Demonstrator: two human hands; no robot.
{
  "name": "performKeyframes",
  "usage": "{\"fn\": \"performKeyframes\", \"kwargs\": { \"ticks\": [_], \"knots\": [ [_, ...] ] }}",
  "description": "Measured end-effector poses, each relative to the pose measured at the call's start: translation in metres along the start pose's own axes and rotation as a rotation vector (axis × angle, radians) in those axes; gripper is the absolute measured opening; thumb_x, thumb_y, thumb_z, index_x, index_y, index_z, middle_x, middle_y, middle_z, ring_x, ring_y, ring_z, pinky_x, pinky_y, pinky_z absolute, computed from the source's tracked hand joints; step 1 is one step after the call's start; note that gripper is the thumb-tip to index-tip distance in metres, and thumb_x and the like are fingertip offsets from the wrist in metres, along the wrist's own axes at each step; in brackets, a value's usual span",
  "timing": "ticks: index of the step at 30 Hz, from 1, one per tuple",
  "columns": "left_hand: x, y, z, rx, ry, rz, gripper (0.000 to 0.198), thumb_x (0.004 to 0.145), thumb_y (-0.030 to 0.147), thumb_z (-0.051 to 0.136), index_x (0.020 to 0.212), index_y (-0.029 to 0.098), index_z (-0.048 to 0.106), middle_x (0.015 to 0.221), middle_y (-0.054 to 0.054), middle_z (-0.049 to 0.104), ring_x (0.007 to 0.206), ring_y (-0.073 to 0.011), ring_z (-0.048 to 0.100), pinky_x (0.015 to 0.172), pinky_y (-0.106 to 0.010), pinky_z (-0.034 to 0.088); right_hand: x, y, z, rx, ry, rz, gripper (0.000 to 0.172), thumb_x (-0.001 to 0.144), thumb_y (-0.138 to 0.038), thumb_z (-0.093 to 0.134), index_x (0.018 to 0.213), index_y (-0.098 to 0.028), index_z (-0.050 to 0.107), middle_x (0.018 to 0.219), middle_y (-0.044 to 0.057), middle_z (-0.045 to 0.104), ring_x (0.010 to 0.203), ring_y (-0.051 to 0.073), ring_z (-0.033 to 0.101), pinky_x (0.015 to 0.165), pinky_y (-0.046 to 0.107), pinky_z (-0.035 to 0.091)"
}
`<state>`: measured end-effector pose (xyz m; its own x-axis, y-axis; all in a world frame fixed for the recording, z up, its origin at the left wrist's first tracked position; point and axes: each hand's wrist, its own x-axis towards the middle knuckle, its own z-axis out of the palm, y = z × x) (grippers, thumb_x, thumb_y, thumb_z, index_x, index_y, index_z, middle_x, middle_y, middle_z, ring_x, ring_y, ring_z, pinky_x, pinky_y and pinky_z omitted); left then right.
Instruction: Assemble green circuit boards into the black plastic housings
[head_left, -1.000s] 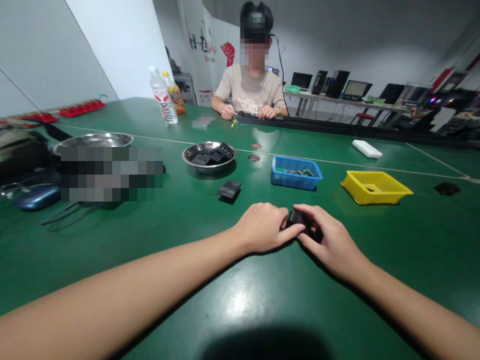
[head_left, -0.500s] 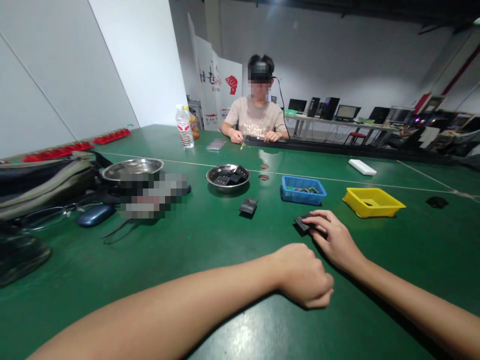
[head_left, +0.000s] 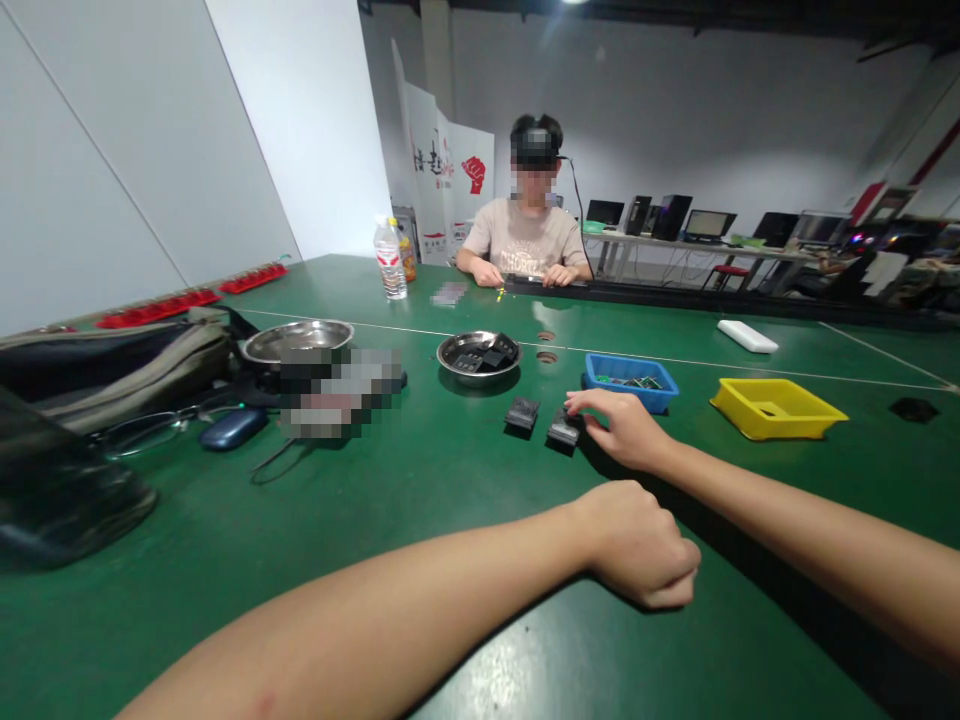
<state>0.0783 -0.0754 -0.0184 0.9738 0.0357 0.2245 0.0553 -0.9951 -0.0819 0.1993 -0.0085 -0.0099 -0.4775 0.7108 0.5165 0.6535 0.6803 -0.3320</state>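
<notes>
right hand [head_left: 626, 428] moved black part [head_left: 564, 430] leftward

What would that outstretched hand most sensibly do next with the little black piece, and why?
Probably let go and draw back. The right hand has the small black part down on the green table, right beside another black part; the left hand rests closed, apart.
</notes>
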Motion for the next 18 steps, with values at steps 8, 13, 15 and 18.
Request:
{"fn": "performKeyframes", "kwargs": {
  "ticks": [8, 13, 15, 18],
  "knots": [
    [-0.001, -0.019, -0.002, -0.009, -0.013, -0.106, 0.032, 0.093, 0.036, 0.050, 0.078, 0.021, 0.074, 0.075, -0.006, 0.076, 0.063, -0.0250, 0.072, 0.052, -0.035, 0.053, 0.108, 0.005, 0.006, 0.345, 0.007, 0.669, 0.014, 0.083, -0.013, 0.068, 0.097, -0.014, 0.067, 0.069, 0.003, 0.068, 0.068, 0.018, 0.070, 0.072, 0.030, 0.056],
    [0.000, -0.020, 0.000, -0.018, -0.015, -0.069, 0.032, 0.094, 0.037, 0.049, 0.080, 0.022, 0.074, 0.078, -0.004, 0.077, 0.067, -0.0242, 0.073, 0.054, -0.034, 0.054, 0.154, 0.001, 0.049, 0.545, -0.063, 0.855, 0.012, 0.090, -0.012, 0.062, 0.101, -0.008, 0.059, 0.055, 0.000, 0.058, 0.048, 0.017, 0.065, 0.050, 0.028, 0.056],
    [-0.001, -0.020, 0.000, -0.024, -0.023, -0.066, 0.031, 0.093, 0.037, 0.050, 0.081, 0.022, 0.074, 0.079, -0.003, 0.077, 0.071, -0.0237, 0.074, 0.057, -0.034, 0.056, 0.163, -0.003, 0.064, 0.597, -0.083, 0.902, 0.008, 0.090, -0.007, 0.060, 0.098, -0.008, 0.058, 0.058, 0.002, 0.060, 0.047, 0.016, 0.065, 0.049, 0.027, 0.057],
    [-0.001, -0.022, 0.001, -0.034, -0.023, -0.054, 0.030, 0.093, 0.037, 0.051, 0.084, 0.022, 0.075, 0.081, -0.003, 0.078, 0.074, -0.0229, 0.075, 0.060, -0.034, 0.057, 0.168, -0.009, 0.077, 0.634, -0.061, 0.933, 0.011, 0.089, -0.004, 0.059, 0.099, -0.008, 0.058, 0.064, 0.003, 0.062, 0.044, 0.013, 0.062, 0.047, 0.026, 0.057]
  ]
}}
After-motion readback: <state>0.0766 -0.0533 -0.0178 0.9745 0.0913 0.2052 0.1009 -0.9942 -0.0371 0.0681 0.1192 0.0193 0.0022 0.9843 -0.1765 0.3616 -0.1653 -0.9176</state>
